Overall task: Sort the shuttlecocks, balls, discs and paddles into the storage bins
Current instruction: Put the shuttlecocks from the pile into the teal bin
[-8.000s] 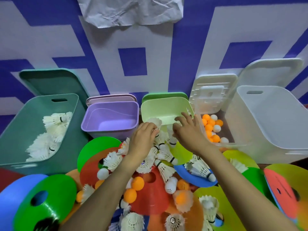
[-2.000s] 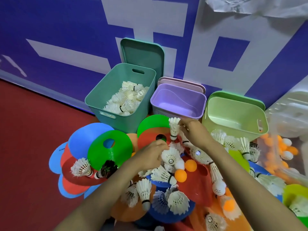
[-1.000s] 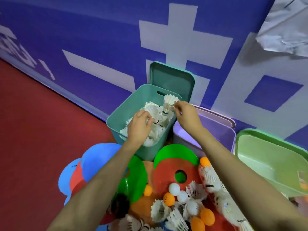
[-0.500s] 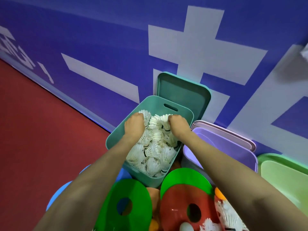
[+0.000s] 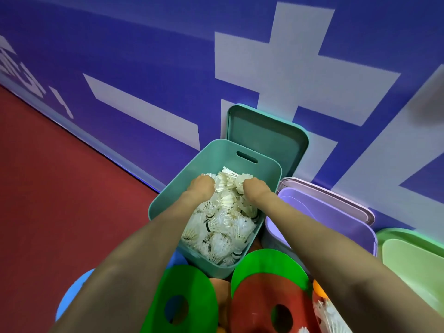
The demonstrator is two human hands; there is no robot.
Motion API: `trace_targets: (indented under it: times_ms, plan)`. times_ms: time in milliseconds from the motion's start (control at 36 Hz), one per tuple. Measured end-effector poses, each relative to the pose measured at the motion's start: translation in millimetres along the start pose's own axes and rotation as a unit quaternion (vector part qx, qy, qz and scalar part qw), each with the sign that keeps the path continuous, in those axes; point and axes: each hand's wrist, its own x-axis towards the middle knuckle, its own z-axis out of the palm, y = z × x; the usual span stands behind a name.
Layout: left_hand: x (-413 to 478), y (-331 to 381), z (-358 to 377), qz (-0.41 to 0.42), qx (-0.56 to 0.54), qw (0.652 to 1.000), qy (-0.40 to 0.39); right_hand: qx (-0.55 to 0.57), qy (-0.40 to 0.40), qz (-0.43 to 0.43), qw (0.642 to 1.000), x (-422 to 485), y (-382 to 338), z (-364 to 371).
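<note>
While both wrists bend down into the teal bin (image 5: 216, 152), the left hand (image 5: 200, 188) and right hand (image 5: 255, 191) rest on the white shuttlecocks (image 5: 223, 227) heaped inside. Fingers buried in feathers; whether they hold any cannot be told. Lilac bin (image 5: 336, 217) just to the right.

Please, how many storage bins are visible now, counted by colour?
Teal bin: 1
Purple bin: 1
Light green bin: 1
Total: 3

Arms extended; left hand (image 5: 201, 188), right hand (image 5: 255, 190) knuckles-up, fingers hidden.
</note>
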Motion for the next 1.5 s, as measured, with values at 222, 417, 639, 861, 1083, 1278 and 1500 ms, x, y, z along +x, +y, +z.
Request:
trace_targets:
  times_ms: [222, 417, 639, 861, 1083, 1278, 1500]
  plan:
    - [-19.3, 5.4, -4.5, 0.051, 0.010, 0.999, -0.010, -0.085, 0.055, 0.015, 0.995, -18.5, 0.9, -4.8]
    - [-88.4, 35.2, -8.7, 0.114, -0.002, 0.993, 0.044, -0.021, 0.171, -0.036, 0.984, -78.3, 10.1, -1.7]
    - [-202.4, 52.6, 27.2, 0.228, 0.017, 0.948, 0.220, 0.127, 0.298, -0.095, 0.941, -189.0, 22.3, 51.8]
    - [-286.0, 37.8, 88.8, 0.229, -0.063, 0.959, 0.157, 0.207, 0.242, -0.095, 0.943, -278.0, 39.7, 108.7]
    - [-309.9, 18.8, 120.9, 0.129, 0.049, 0.988, -0.064, 0.183, 0.035, -0.090, 0.978, -300.4, 37.1, 143.9]
    - [-314.5, 9.1, 133.7, 0.154, 0.299, 0.942, -0.009, 0.136, -0.007, -0.095, 0.986, -297.0, 20.1, 149.9]
    - [-299.5, -0.5, 144.9, 0.143, 0.370, 0.917, -0.035, 0.153, 0.019, -0.065, 0.986, -292.9, 13.7, 156.6]
